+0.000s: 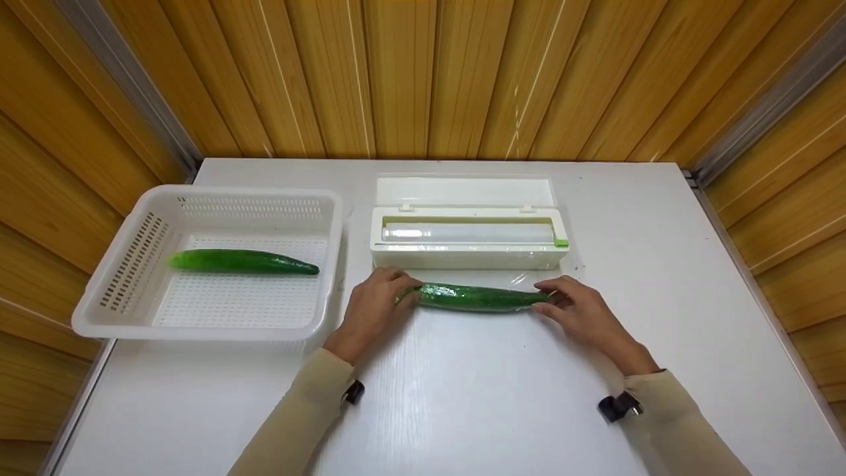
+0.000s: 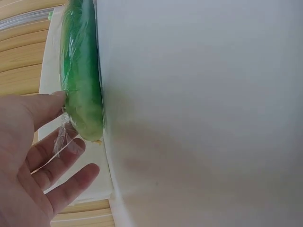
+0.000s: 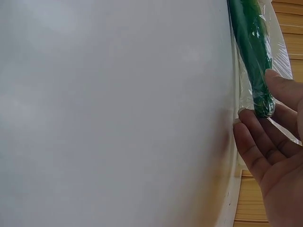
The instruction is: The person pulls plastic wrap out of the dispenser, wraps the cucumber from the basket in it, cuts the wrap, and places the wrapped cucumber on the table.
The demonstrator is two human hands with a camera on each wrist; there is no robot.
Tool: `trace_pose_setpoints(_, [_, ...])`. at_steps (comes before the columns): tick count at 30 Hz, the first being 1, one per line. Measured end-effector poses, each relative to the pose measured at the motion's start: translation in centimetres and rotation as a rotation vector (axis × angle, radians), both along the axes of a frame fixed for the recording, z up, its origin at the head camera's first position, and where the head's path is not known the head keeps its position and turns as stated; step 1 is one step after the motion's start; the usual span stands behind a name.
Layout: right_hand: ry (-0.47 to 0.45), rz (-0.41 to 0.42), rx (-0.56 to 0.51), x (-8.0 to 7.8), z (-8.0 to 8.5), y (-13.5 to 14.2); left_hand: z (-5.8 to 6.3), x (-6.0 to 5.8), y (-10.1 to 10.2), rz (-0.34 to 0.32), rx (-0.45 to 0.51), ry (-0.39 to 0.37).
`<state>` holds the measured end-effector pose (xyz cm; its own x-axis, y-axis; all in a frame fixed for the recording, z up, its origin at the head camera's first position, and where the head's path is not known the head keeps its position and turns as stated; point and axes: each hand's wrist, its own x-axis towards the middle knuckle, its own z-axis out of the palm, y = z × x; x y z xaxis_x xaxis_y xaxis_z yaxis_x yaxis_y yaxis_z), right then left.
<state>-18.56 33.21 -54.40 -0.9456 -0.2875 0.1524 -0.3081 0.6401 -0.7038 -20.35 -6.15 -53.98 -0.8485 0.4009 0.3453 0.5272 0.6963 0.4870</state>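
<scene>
Now the left hand (image 1: 373, 304) and right hand (image 1: 585, 314) pinch opposite ends of a film-wrapped cucumber (image 1: 476, 298) near a white dispenser (image 1: 462, 258).

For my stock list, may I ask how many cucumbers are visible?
2: one cucumber lies in the white basket; the other cucumber is between the left hand and right hand, in front of the open box.
</scene>
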Motion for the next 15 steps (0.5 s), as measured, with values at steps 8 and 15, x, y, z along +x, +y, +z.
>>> trace_pose_setpoints(8, [0.017,-0.007,-0.027,0.02,-0.2,-0.12,0.08,0.14,0.44,0.029,-0.021,-0.035])
trace_pose_setpoints(15, [0.042,-0.033,0.008,-0.13,-0.11,-0.35,0.25,0.14,0.64,0.047,-0.04,-0.064])
